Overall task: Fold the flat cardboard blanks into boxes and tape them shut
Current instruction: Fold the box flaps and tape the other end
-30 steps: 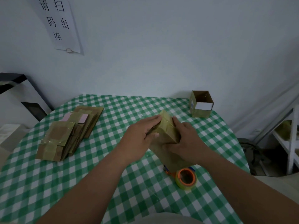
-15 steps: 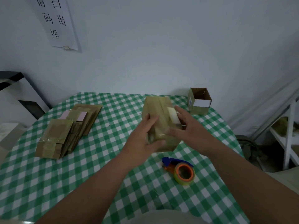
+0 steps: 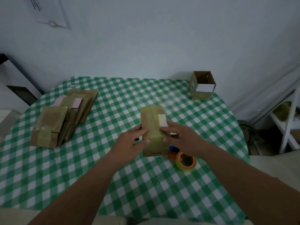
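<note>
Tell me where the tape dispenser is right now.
In the head view, the tape dispenser lies on the checked tablecloth just right of the held box, under the right hand.

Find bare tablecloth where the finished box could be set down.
Free: between the blank stack and held box; also the near tablecloth. Crowded: around both hands, left and right, and the tape dispenser.

Home packing corner: gingham tablecloth (image 3: 48,168), cartons (image 3: 53,124).
</note>
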